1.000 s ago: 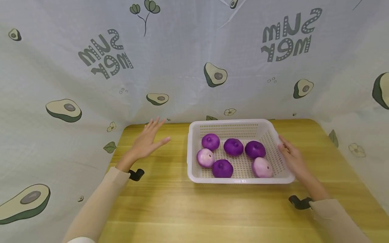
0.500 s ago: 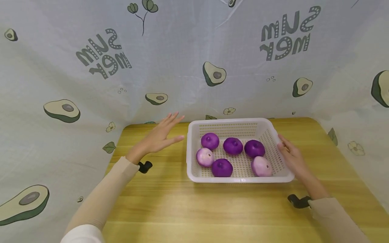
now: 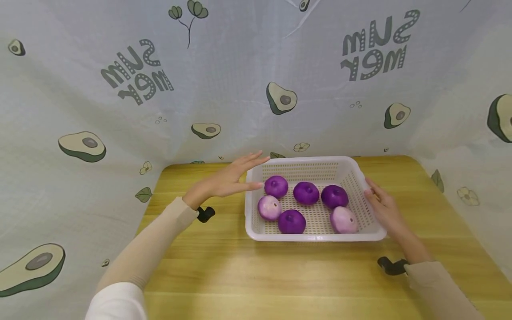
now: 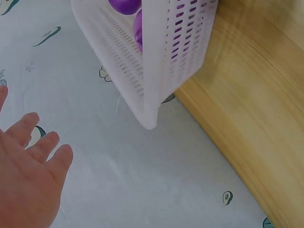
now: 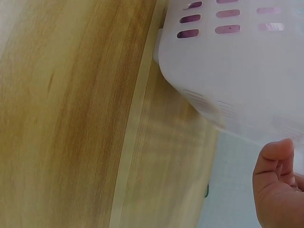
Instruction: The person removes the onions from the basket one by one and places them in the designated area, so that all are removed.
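Observation:
A white perforated plastic basket point(image 3: 316, 238) stands on the wooden table, holding several onions. Most are deep purple, like the onion point(image 3: 306, 193) in the middle; two are pale pink, among them the onion point(image 3: 344, 220) at the front right. My left hand point(image 3: 230, 178), fingers stretched out and thumb apart, hovers by the basket's left rim with nothing in it. In the left wrist view that hand point(image 4: 28, 175) is apart from the basket point(image 4: 152, 71). My right hand point(image 3: 386, 209) grips the basket's right rim; the right wrist view shows its thumb point(image 5: 278, 151) bent at the edge.
The wooden table point(image 3: 248, 280) extends in front of the basket and to both sides. A pale cloth point(image 3: 240, 80) printed with avocados and lettering hangs behind the table and along its sides. A black wrist mount point(image 3: 206, 214) shows below the left wrist.
My left hand has moved right, from over the table at the left to the basket's left rim, fingers still spread. The right hand, basket and onions have stayed put.

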`<state>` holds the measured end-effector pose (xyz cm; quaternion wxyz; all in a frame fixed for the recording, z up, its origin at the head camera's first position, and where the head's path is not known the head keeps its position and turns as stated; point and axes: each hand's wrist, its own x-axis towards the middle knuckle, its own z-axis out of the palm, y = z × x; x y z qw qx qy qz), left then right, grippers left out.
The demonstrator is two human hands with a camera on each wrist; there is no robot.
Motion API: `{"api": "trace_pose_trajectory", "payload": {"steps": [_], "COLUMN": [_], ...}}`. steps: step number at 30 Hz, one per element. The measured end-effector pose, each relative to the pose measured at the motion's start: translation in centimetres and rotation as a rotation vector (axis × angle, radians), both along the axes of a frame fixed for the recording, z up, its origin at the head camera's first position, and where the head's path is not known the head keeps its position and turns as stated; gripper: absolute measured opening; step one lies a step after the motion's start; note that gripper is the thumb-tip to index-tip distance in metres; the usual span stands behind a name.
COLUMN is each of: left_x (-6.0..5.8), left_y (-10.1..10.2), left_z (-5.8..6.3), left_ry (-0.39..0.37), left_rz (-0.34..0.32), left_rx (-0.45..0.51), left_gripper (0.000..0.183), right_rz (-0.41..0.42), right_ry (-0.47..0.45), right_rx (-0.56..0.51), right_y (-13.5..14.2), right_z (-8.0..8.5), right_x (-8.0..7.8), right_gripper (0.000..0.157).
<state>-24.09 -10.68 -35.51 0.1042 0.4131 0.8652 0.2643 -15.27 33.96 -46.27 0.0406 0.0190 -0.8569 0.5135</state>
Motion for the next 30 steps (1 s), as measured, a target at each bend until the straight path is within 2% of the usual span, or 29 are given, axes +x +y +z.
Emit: {"api": "trace_pose_trajectory", "payload": {"steps": [9,13,22,30], "left_x": [-0.5,-0.9,-1.5,-2.6], "left_y": [2.4,3.4,5.7,7.9], "left_z": [0.3,0.5,0.2,-0.4], "left_ry": [-0.062,-0.09,-0.216,-0.342], "left_rz": [-0.076,-0.129,-0.237,-0.421], "left_rx": [0.011,0.02,0.032,0.076], "left_gripper": [0.079,0.081,0.08,0.078], "right_rz": [0.003,-0.006,-0.017,-0.014], "right_ry": [-0.003,-0.001,0.007,0.011], "right_rx": [-0.011,0.0,0.017,-0.008], "right_y": [-0.1,0.0,0.0,0.1], "right_z": [0.0,-0.1,-0.2,-0.1], "right_x": [0.0,-0.1,-0.1,-0.1], "right_gripper": [0.058,0.057,0.055,0.055]}}
